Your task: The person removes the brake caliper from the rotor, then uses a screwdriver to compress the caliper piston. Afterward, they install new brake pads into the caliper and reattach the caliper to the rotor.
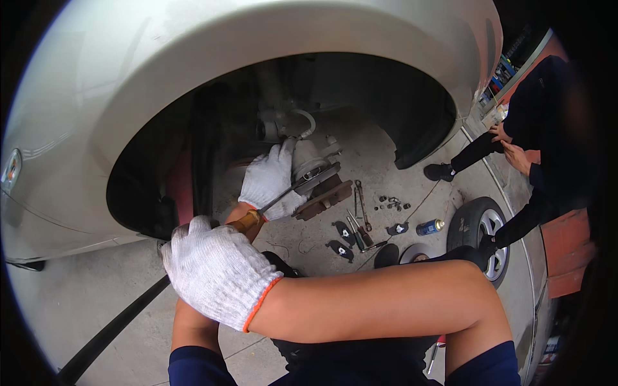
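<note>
My left hand [267, 182], in a white knit glove, is closed around the near side of a brake caliper [308, 159] inside the wheel arch of a light-coloured car. Crossing over my left forearm, my gloved right hand [217, 270] grips a screwdriver [248, 222] by its amber handle. Its long shaft runs up and right to the caliper, where the tip meets the metal beside my left hand's fingers; exactly where it sits is hard to make out. Below the caliper shows the rusty edge of a brake part [324, 198]. A pale curved hose [308, 122] lies above.
On the concrete floor lie brake pads [340, 249], a wrench [362, 206], several dark nuts [393, 203] and a blue spray can [430, 227]. A removed wheel [477, 235] lies at right, near another person [547, 135] in dark clothes. The fender [270, 26] arches overhead.
</note>
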`<state>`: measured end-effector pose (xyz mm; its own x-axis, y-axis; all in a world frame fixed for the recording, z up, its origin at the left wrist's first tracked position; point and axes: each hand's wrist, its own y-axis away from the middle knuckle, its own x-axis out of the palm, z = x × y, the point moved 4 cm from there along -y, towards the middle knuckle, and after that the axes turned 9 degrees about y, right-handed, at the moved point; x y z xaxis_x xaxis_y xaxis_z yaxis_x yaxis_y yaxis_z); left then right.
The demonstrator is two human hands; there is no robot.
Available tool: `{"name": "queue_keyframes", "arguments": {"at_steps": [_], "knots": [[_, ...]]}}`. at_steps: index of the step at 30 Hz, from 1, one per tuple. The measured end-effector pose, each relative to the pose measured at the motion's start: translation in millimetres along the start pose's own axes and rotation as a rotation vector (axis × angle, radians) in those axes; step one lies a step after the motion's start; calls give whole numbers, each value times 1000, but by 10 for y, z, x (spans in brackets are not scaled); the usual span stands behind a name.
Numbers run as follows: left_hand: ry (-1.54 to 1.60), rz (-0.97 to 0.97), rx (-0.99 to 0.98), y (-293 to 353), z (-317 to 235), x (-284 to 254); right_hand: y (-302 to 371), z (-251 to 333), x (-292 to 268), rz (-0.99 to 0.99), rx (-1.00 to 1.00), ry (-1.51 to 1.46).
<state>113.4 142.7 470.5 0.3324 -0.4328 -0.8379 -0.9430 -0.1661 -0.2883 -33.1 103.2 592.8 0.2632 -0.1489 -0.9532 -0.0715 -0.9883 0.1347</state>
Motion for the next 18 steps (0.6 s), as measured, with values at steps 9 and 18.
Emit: {"name": "queue_keyframes", "arguments": {"at_steps": [9,18], "knots": [[5,24,44,-43,-61,102,402,-237,149,-419,173,-293],[42,-41,-6,-73,-147,175,706,-605,168,-645,179,-269]]}}
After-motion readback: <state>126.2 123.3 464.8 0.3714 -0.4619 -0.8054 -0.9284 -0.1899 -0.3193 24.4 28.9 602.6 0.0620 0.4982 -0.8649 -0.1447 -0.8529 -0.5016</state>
